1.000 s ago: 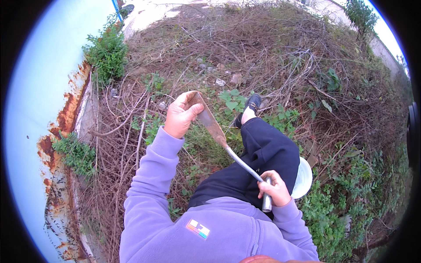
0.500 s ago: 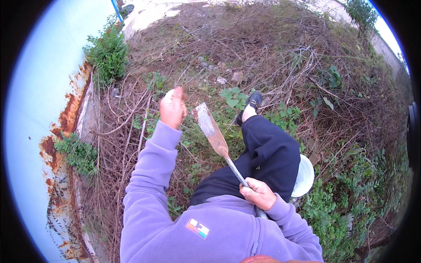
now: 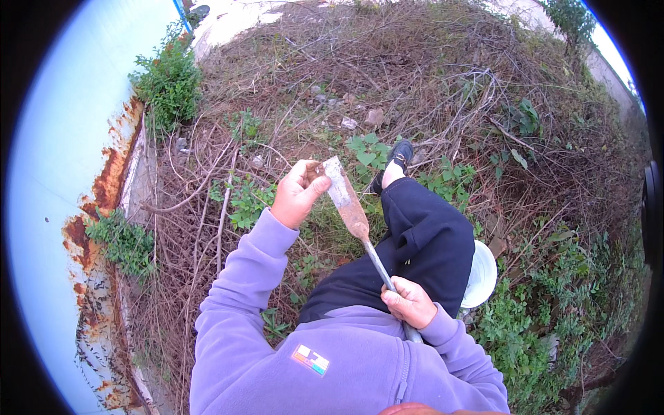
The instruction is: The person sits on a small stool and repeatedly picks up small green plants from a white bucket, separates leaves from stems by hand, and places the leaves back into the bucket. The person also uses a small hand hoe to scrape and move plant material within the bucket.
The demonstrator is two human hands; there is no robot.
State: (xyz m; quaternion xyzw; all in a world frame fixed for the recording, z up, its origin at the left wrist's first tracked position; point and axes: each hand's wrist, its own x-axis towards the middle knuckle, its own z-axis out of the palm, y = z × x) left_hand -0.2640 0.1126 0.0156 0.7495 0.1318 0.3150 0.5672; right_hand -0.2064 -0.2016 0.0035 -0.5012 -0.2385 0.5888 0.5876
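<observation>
We see the flat-bladed tool (image 3: 348, 206) clenched in our right hand (image 3: 409, 303), blade tip beside our left hand's (image 3: 297, 195) curled fingers; left grip unclear, lower shaft hard to make out.

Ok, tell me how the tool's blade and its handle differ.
The blade is broad and flat; the handle is narrow and rod-like. The blade is part pale, part rusty brown; the handle is mostly grey. The left hand is by the blade's tip; the right hand grips the handle. The two join end to end.
</observation>
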